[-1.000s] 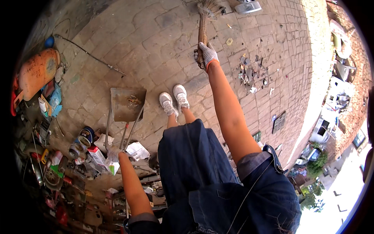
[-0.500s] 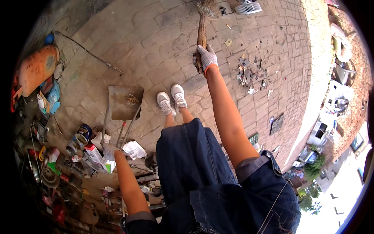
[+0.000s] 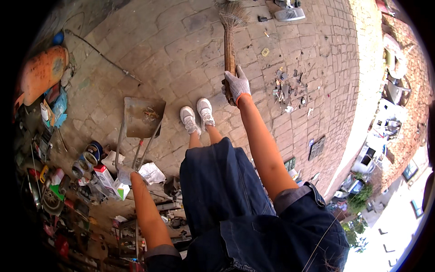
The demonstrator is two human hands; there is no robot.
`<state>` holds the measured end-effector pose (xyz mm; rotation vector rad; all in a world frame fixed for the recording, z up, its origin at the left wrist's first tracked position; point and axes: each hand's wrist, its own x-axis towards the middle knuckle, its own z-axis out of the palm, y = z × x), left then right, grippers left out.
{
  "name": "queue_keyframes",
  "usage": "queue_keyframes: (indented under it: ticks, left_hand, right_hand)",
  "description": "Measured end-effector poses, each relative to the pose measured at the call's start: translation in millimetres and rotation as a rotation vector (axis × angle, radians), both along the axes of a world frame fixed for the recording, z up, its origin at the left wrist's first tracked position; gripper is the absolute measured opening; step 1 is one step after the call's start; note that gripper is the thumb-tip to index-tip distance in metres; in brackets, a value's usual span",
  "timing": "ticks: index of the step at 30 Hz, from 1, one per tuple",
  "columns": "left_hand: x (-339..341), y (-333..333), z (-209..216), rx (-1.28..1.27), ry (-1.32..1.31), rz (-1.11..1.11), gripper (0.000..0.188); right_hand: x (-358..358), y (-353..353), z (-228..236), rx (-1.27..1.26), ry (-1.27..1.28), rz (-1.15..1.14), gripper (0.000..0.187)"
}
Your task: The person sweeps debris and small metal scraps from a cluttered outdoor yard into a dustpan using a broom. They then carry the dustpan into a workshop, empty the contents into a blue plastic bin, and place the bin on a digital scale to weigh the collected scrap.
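In a grey-white glove with an orange cuff, my right hand [image 3: 238, 85] is closed around the handle of a straw broom [image 3: 229, 47]. The broom points away from me, its bristles spread over the paving at the top. My left hand [image 3: 125, 174], also gloved, grips the handle frame of a metal dustpan [image 3: 132, 115]; its fingers are partly hidden. Some brown debris [image 3: 150, 114] lies in the pan, which rests on the ground left of my feet. A scattered pile of small litter [image 3: 285, 88] lies right of my right hand.
An orange tank-like object [image 3: 44, 77] and a blue bag [image 3: 60, 109] stand far left. A thin rod [image 3: 103, 56] lies on the bricks. Cans [image 3: 93, 153], boxes [image 3: 105, 177] and mixed junk crowd the lower left. A white fan-like part [image 3: 290, 14] is at the top.
My right hand has moved slightly left and nearer, bringing the broom with it, so more of its bristles show. My left hand and the dustpan have barely shifted.
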<state>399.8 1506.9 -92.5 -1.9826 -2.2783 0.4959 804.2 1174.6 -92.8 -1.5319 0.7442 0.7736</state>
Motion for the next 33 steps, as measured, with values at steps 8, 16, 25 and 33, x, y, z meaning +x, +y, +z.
queue_keyframes:
  ticks: [8, 16, 25, 33]
  left_hand:
    - [12, 1, 10, 0.011, -0.069, 0.092, 0.043]
    - [0, 6, 2, -0.049, 0.01, 0.14, 0.033]
    - [-24, 11, -13, -0.159, 0.217, -0.276, 0.026]
    - [4, -8, -4, -0.095, -0.625, 0.529, 0.048]
  right_hand:
    - [-89, -93, -2, -0.3, 0.183, -0.044, 0.071]
    - [-145, -79, 59, -0.519, 0.105, 0.113, 0.068]
    - [-148, -19, -14, -0.506, 0.103, 0.564, 0.07]
    - [-208, -156, 59, -0.751, 0.265, 0.386, 0.069]
